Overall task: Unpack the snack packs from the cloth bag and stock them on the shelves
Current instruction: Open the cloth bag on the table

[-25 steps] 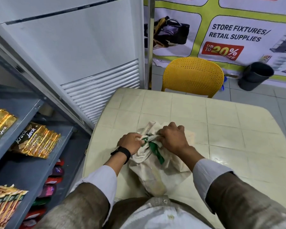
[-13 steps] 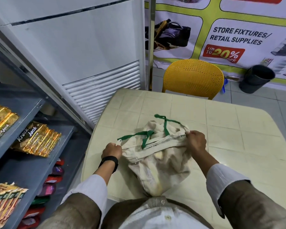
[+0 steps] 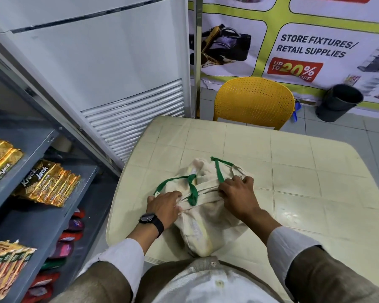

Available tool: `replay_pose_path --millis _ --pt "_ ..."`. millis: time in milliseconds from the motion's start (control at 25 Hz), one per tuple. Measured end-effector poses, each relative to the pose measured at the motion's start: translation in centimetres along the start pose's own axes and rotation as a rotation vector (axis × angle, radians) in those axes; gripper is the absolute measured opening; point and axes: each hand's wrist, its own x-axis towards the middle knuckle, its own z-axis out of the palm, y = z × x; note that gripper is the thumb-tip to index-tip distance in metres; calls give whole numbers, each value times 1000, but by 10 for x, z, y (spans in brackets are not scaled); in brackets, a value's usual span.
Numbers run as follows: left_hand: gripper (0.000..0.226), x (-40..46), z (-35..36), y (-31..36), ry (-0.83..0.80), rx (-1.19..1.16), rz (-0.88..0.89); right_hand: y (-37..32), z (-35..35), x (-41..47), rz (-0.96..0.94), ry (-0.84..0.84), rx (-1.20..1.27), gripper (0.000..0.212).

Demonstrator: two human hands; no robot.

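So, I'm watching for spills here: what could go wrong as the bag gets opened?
The cloth bag lies with its bottom at the near edge of the table, so tugging might slide it off. The green handles lie loose across the mouth and could snag the left hand or right hand.

"Krack Jack" on gold packs (image 3: 50,184), "STORE FIXTURES/ RETAIL SUPPLIES", "20%" on banner (image 3: 311,47)

One cloth bag (image 3: 206,217), one table (image 3: 315,193), one chair (image 3: 254,101), one bin (image 3: 337,103).
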Motion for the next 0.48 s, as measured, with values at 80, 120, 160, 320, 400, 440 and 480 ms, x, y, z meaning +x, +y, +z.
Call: replay_pose_path --millis 80,120,160,320,400,440,480 --pt "24 -11 1 -5 64 -60 10 3 -1 -20 -48 67 23 18" --pt "19 -18 3 -7 89 -74 31 3 -3 -31 -67 108 18 19" --pt "16 -24 5 -8 112 -84 62 2 -5 -42 -83 146 5 19" --pt "14 -55 20 -8 76 -25 196 4 6 -90 -162 140 -1 23" --pt "16 -63 28 -2 -127 31 191 8 21 -107 -221 -49 -11 25" --pt "16 -63 30 1 -235 46 177 9 26 -110 -237 -165 -30 23" --pt "18 -61 29 4 -310 56 164 8 27 -108 -237 -255 -44 19"
